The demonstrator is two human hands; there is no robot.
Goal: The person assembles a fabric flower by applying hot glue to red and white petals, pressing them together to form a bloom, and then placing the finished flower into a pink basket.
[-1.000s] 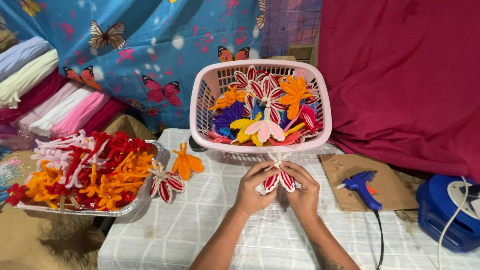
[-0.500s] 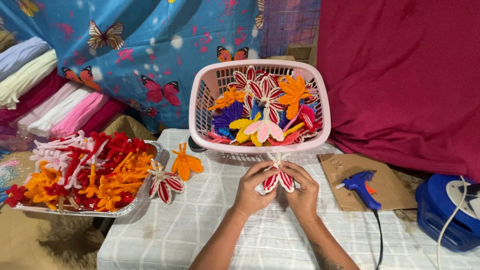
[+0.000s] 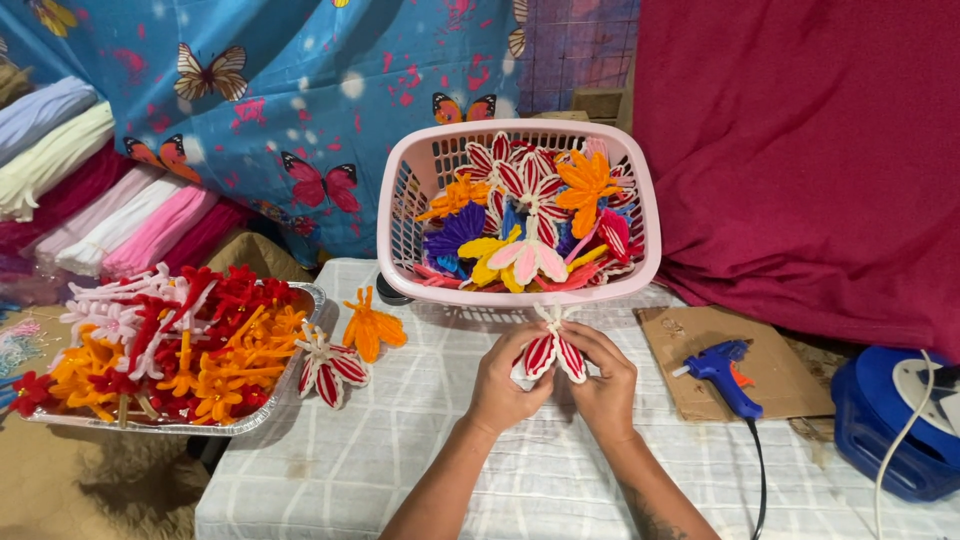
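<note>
- At the far left we see soft rolls of pink, cream and lilac fabric (image 3: 95,205) stacked against a blue cloth backdrop printed with butterflies (image 3: 280,90).
- Just below them sits a shallow silver foil tray (image 3: 262,418), heaped with red, orange, white and pink pipe-cleaner flowers.
- Beside the tray's right rim, on the white checked tablecloth (image 3: 400,450), lie a loose red-and-white striped pipe-cleaner flower (image 3: 328,368) and, touching it, a loose orange pipe-cleaner flower (image 3: 370,328).
- Our left hand (image 3: 505,385) and right hand (image 3: 605,385) meet at the middle of the table, fingers curled closed around a red-and-white striped pipe-cleaner flower with a white stem (image 3: 553,350); both hands grip it, petals pointing down, just in front of the basket.
- Behind the hands stands a pink plastic lattice basket (image 3: 400,215), tilted towards us and full of finished flowers in orange, purple, yellow, pink and striped red.
- To the right, a blue hot-glue gun (image 3: 722,372) rests on a piece of brown cardboard (image 3: 780,375).
- At the far right we see a blue round plastic container (image 3: 885,425) below a dark red curtain (image 3: 800,150).
</note>
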